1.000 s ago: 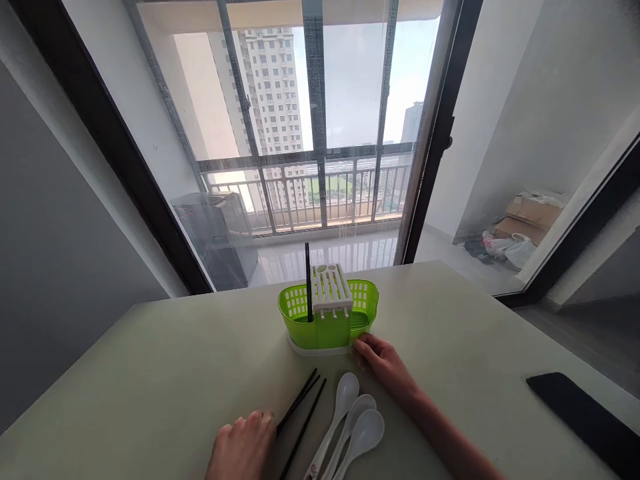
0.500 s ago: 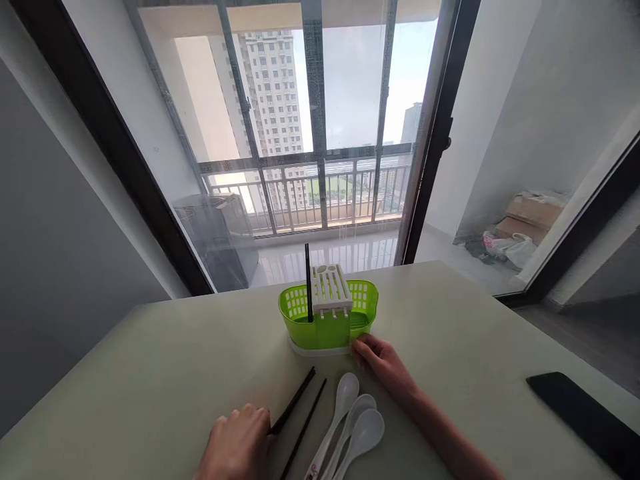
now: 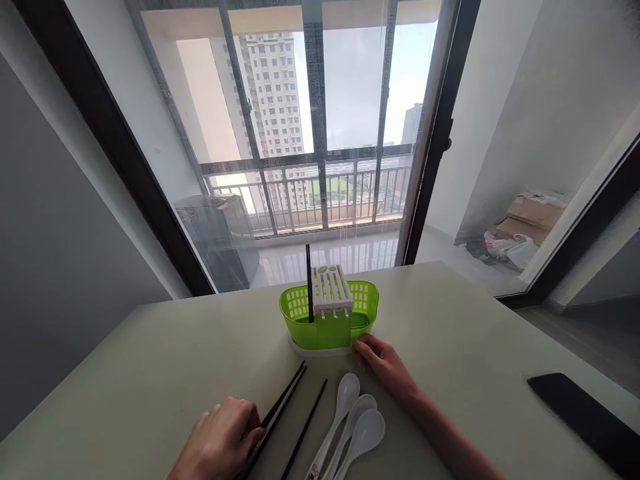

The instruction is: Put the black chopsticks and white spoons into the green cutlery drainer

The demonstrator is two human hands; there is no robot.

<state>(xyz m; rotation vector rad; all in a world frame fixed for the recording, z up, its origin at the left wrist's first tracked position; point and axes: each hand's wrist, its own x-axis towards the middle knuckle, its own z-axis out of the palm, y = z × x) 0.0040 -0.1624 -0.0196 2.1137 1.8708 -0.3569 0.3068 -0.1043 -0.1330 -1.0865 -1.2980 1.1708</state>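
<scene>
A green slotted cutlery basket [image 3: 327, 317] with a white insert stands at the far middle of the pale table [image 3: 150, 360]; one black chopstick [image 3: 309, 283] stands upright in its left side. My right hand [image 3: 383, 360] rests against the basket's front right corner. My left hand [image 3: 220, 443] near the front edge is closed around two black chopsticks [image 3: 283, 400], their tips angled up and right. A single black chopstick [image 3: 306, 427] lies loose on the table beside them. Three white spoons [image 3: 350, 427] lie side by side between my hands.
A black phone [image 3: 590, 420] lies flat at the table's right edge. Behind the table a glass sliding door opens onto a balcony with a railing. Cardboard boxes and bags sit on the floor at the far right.
My left hand slid left and closed on two chopsticks, drawing them away from the third one. My right hand and the basket stayed put.
</scene>
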